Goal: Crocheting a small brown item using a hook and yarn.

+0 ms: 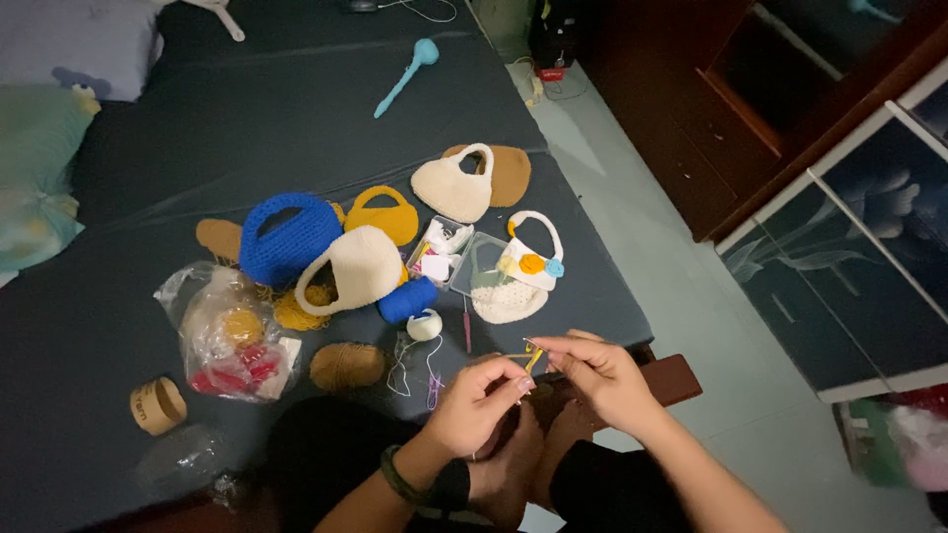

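Covering the bed beyond both hands, a dark sheet [247, 128] meets pale floor tiles [691, 296] on the right side. A clear plastic bag [232, 341] of yarn lies left of them. The left hand [479, 405] and right hand [597, 370] pinch narrowly, together holding a small yellow crochet piece [531, 360].

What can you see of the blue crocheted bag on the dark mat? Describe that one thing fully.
The blue crocheted bag is small and rounded, of thick royal-blue yarn, with an arched handle over an oval opening. It lies flat on the dark mat, left of the yellow bag. The cream bag overlaps its lower right edge. Neither hand touches it.
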